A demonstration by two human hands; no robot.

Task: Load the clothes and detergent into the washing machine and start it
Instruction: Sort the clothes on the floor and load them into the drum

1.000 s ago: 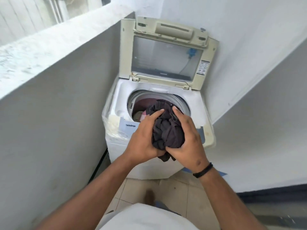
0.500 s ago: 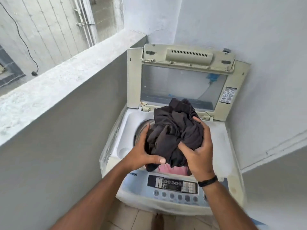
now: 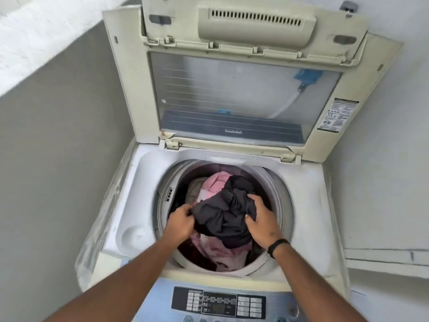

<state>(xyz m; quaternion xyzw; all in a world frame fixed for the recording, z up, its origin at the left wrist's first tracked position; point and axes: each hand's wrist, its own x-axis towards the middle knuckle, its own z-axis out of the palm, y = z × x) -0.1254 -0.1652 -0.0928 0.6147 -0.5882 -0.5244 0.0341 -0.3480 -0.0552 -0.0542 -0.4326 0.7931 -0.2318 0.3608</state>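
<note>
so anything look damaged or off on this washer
One thing: the lid looks cracked or chipped at its lower-left corner by the hinge, with a rusty-brown mark on the broken edge. Loose clear plastic wrap hangs off the machine's left side. Nothing looks spilled.

no text legible, printed warning label (image 3: 337, 115) on lid frame too small, upside-down lid logo (image 3: 233, 132) unreadable

washing machine (image 3: 139, 182) | lid up | drum: pink clothes (image 3: 214, 182) under dark garment (image 3: 222, 214)
</note>
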